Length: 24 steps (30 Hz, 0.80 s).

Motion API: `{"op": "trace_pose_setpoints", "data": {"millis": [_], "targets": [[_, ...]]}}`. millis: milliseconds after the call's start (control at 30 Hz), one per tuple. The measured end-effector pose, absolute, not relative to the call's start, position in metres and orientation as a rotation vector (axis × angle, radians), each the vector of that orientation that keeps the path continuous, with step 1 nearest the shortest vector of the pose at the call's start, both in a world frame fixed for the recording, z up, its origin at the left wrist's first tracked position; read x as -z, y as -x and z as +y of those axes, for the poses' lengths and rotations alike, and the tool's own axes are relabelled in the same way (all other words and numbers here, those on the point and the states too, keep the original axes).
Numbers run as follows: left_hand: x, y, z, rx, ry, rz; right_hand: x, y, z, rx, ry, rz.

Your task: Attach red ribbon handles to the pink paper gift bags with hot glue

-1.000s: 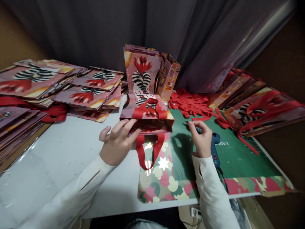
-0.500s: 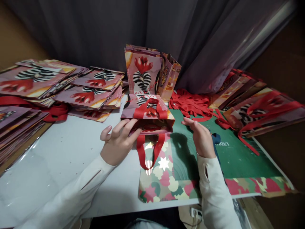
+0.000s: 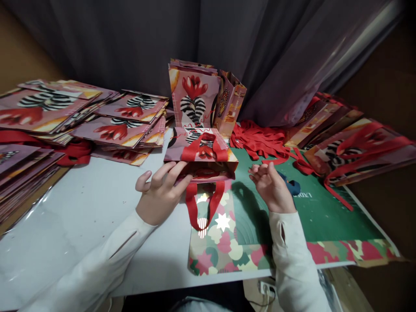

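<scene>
Head view, left hand (image 3: pixel 160 193) on gift bag (image 3: pixel 200 158), right hand (image 3: pixel 271 187) raised, empty

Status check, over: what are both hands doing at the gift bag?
Left hand pressing on the gift bag lying flat. Right hand open, empty, above the green mat. Glue gun just behind the right hand.
</scene>
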State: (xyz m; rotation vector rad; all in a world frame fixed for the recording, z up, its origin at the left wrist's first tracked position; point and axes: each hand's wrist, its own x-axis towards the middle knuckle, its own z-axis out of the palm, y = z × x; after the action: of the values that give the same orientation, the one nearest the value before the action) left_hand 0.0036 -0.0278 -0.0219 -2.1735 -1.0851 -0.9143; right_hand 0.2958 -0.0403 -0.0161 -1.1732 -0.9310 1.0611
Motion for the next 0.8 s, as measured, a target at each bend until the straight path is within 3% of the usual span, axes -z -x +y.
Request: {"op": "trace_pose_setpoints", "data": {"millis": [467, 600, 800], "targets": [[0.022, -0.003, -0.027, 0.868, 2.121, -1.061, 0.009, -0.296, -0.040, -1.248, 1.059, -0.646], [0.022, -0.004, -0.027, 0.864, 2.129, -1.066, 0.006, -0.283, -0.048, -0.799, 1.049, -1.075], [0.025, -0.003, -0.026, 0.826, 2.193, -1.064, 0.017, -0.240, -0.065, 0.523, 1.156, -1.973]]}}
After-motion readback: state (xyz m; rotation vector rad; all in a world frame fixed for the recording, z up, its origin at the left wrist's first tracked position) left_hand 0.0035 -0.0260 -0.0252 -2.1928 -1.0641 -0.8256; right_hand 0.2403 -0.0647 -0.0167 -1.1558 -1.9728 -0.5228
